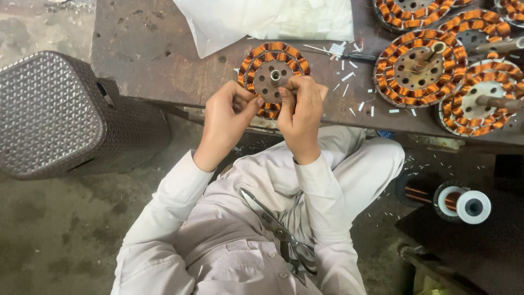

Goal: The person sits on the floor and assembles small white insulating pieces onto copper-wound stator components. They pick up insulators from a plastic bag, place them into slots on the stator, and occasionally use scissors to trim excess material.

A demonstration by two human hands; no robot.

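Glossy copper windings (262, 54), matt metal hub (270, 82)

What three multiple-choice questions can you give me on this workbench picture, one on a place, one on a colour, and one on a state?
1. Where do the scissors lie?
A. On the person's lap
B. On the bench
C. On the stool

2. What colour are the windings on the stator being worked on?
A. Blue
B. Copper-orange
C. Green

3. How do the hands meet that stator?
A. Both hang clear of it
B. Only one touches it
C. Left hand and right hand both pinch its near edge

Answers: 1 A, they rest on the pale clothing; 2 B, the coils gleam orange; 3 C, both sets of fingertips press on the rim.
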